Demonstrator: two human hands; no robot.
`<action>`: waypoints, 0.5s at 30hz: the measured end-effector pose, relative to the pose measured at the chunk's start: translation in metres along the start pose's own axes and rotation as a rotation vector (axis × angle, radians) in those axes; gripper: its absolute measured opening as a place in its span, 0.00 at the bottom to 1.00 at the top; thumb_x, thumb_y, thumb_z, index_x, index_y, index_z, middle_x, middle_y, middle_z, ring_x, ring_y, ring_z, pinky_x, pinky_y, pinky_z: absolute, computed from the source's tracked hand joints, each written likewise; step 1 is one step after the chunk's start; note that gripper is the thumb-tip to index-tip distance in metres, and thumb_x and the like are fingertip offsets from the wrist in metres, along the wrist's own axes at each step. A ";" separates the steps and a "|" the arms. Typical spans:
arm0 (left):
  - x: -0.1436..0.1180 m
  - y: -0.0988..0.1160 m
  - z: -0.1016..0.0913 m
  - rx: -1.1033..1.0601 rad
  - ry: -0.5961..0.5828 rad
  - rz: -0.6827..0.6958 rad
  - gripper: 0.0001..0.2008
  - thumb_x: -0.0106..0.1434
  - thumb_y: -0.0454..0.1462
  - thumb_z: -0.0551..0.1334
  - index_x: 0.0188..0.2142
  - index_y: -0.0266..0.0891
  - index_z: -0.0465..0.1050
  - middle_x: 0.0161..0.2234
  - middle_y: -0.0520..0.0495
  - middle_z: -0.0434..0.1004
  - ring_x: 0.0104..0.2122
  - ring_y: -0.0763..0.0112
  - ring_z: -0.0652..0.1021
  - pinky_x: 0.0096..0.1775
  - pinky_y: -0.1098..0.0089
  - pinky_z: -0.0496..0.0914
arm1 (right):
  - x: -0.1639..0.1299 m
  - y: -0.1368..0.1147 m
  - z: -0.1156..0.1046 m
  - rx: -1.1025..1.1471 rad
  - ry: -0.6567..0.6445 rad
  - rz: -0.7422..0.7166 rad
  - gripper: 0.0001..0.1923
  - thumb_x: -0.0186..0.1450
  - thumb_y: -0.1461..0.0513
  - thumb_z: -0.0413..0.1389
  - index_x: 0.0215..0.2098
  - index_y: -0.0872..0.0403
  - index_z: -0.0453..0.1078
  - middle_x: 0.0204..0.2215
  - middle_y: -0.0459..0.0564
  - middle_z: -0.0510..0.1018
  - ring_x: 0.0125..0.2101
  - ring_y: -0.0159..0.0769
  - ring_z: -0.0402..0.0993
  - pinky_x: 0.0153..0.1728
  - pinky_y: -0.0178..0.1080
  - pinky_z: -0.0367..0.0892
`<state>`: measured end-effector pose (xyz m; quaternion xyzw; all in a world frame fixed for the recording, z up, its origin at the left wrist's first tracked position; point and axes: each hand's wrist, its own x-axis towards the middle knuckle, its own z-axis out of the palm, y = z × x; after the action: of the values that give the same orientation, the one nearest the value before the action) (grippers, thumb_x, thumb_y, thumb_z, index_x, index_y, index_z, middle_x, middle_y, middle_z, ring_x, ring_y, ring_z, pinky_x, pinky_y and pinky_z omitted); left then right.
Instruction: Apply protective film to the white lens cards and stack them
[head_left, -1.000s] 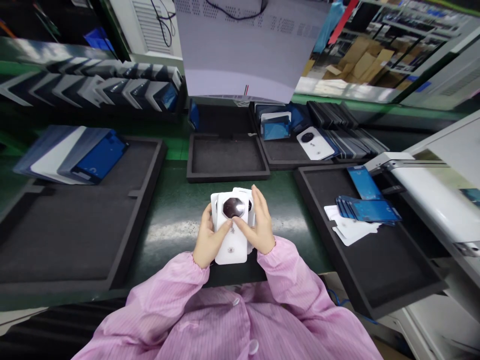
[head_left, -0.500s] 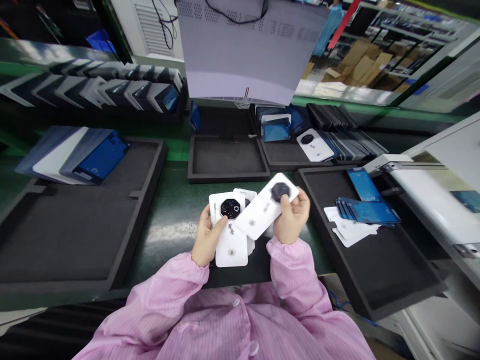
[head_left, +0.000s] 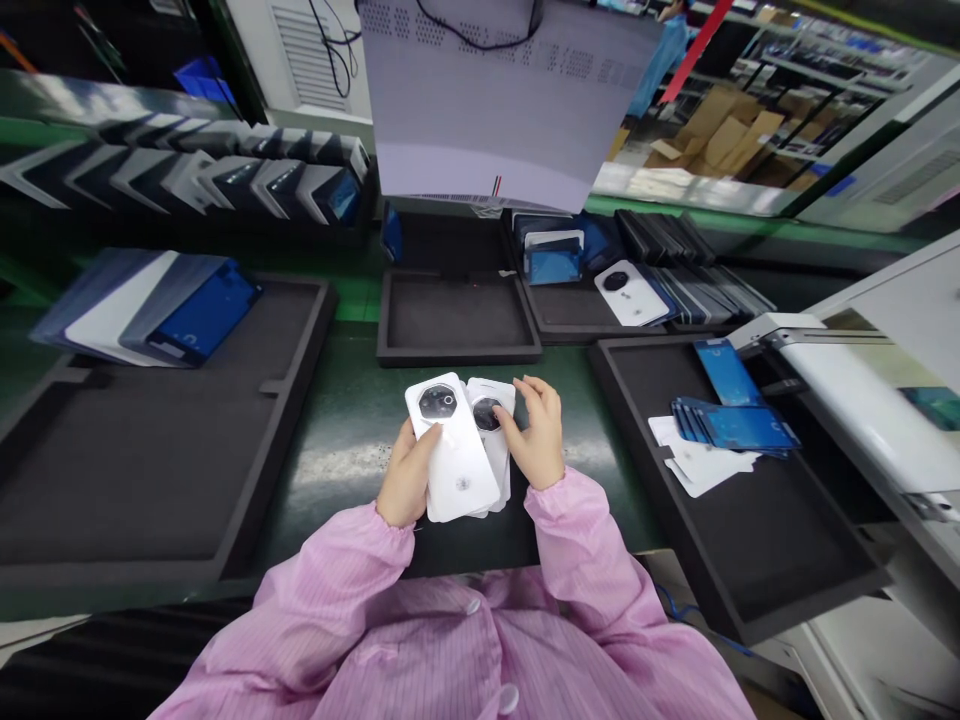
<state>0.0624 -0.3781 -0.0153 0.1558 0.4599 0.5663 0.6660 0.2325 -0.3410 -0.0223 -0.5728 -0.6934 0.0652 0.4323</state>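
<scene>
My left hand (head_left: 406, 478) grips a white phone back cover (head_left: 461, 470) by its left edge, the thumb lying across its face below the black camera ring (head_left: 437, 402). Other white covers lie partly hidden beneath it and fan out to the right. One of these, a second white phone back cover (head_left: 496, 388) with its own dark camera ring, is pinched at its upper right by my right hand (head_left: 541, 430). That hand's thumb rests at the ring and its fingers bend at the cover's edge.
Black foam trays (head_left: 300, 400) stand to the left, with leaning blue and white panels (head_left: 202, 310). More trays stand ahead; the right one (head_left: 787, 540) holds blue-filmed panels (head_left: 750, 425) and white covers. A grey monitor back (head_left: 502, 110) hangs ahead, and a white machine (head_left: 862, 400) borders the right.
The cover lifted in my right hand has come down onto the covers at my left hand. My right hand has moved left to the other cover's top; the left-hand cover has tilted.
</scene>
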 end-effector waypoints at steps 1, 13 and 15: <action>0.000 -0.001 -0.001 0.035 -0.026 0.010 0.26 0.54 0.42 0.67 0.51 0.39 0.65 0.47 0.41 0.77 0.43 0.58 0.79 0.45 0.60 0.73 | 0.000 -0.004 -0.002 0.067 0.023 -0.025 0.16 0.62 0.60 0.58 0.48 0.52 0.69 0.50 0.58 0.69 0.51 0.47 0.67 0.49 0.53 0.68; -0.008 -0.019 -0.006 0.557 -0.246 0.262 0.31 0.64 0.42 0.59 0.63 0.43 0.51 0.52 0.42 0.72 0.49 0.61 0.75 0.48 0.63 0.70 | -0.007 -0.019 0.001 0.467 -0.116 0.198 0.08 0.57 0.61 0.62 0.34 0.52 0.70 0.45 0.52 0.71 0.47 0.40 0.70 0.43 0.43 0.70; -0.007 -0.021 -0.007 0.586 -0.237 0.287 0.31 0.63 0.42 0.59 0.63 0.44 0.52 0.51 0.43 0.74 0.49 0.61 0.75 0.49 0.63 0.69 | -0.007 -0.017 0.001 0.486 -0.108 0.202 0.05 0.57 0.62 0.61 0.31 0.52 0.70 0.44 0.53 0.71 0.46 0.41 0.71 0.45 0.44 0.69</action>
<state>0.0700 -0.3935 -0.0312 0.4684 0.4957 0.4759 0.5553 0.2189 -0.3523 -0.0161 -0.5142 -0.6187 0.3028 0.5110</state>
